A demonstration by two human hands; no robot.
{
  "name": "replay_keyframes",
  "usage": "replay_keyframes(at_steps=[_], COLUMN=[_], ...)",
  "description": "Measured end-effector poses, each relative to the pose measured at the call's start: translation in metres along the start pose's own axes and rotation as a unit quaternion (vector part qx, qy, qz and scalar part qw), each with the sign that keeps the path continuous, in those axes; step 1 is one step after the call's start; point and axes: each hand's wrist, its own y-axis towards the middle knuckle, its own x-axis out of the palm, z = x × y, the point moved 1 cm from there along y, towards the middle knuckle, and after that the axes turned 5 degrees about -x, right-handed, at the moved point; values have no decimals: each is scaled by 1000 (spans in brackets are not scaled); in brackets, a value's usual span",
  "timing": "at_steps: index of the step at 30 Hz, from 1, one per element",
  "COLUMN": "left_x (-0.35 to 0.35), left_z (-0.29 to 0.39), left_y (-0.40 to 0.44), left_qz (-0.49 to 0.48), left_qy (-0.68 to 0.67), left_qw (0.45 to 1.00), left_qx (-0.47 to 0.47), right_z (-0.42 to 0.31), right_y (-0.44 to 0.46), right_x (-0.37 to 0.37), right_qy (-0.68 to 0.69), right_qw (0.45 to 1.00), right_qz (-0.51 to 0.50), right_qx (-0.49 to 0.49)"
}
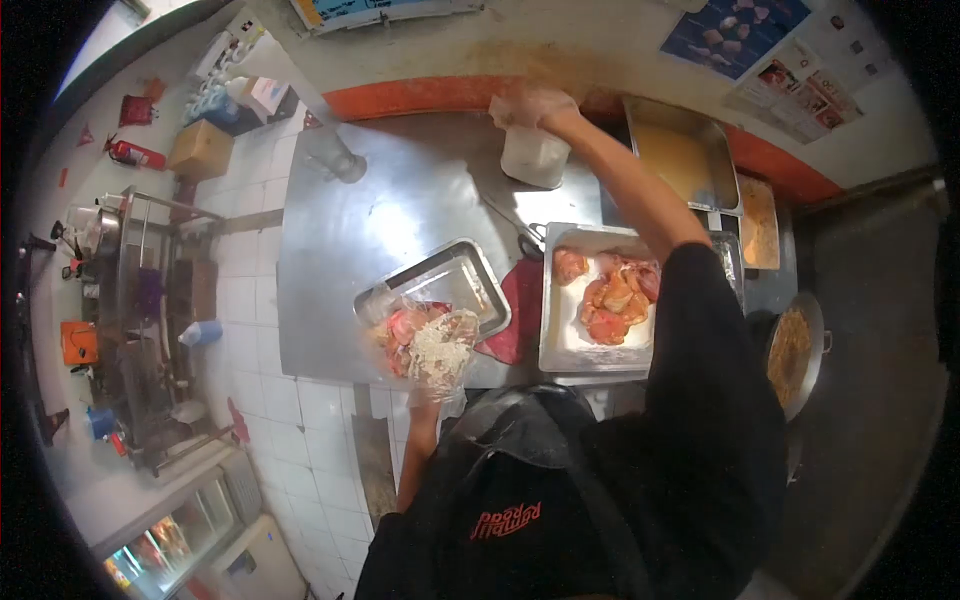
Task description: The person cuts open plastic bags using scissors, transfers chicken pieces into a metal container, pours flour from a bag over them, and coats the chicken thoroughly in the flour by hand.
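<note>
Left hand (438, 376): gloved, left of the white tray (600, 364), under pale crumbly food (446, 345); finger spread was hidden, so I couldn't tell.
Right hand (537, 106): gloved, atop the tub (533, 160) beyond the white tray; blur left its grip unclear.
Handling: a level, cupped left palm seemed best against spills.
Raw meat (612, 302): lay inside the white tray.
Steel table (340, 250): bore the white tray.
Room: tiled floor (290, 420) stretched left of the white tray.
</note>
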Motion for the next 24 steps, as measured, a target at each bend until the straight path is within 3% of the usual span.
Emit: replay_keyframes(at_steps=[2,3,5,9,10,12,14,15,17,20,22,24], left_x=[-2,-2,1,10,17,52,69,68,76,85,90,102], left_z=[-9,-13,-21,-91,-70,50,66,102,135,151,140,133], left_y=[11,22,57,215,245,233,249,236,207,169,144,132], left_qz=[-2,-5,-13,-54,-58,13,-50,-16,-49,-94,-114,-10], left_qy=[-12,-17,-36,-225,-233,-110,-283,17,-25,-118,-130,117], left_qw=[1000,1000,999,971,970,992,942,970,972,969,972,955], left_qx=[-14,-20,-25,-54,-31,61,174,241,228,193,156,272], right_z=[-9,-14,-33,28,25,6,-31,-34,-28,9,18,28], right_y=[17,8,-13,-28,-37,-60,-93,-113,-158,-224,-270,-316], right_x=[-4,-11,-56,-28,-37,-74,-139,-160,-189,-142,-119,-84], right_qy=[-18,-14,72,101,140,176,209,206,268,234,253,310], right_qw=[970,969,967,985,984,979,976,977,962,970,964,944], right_qz=[-240,-246,-241,-137,-106,-69,-53,-48,21,58,-32,26], right_qx=[27,34,45,-1,-44,-76,-3,7,35,-12,73,108])
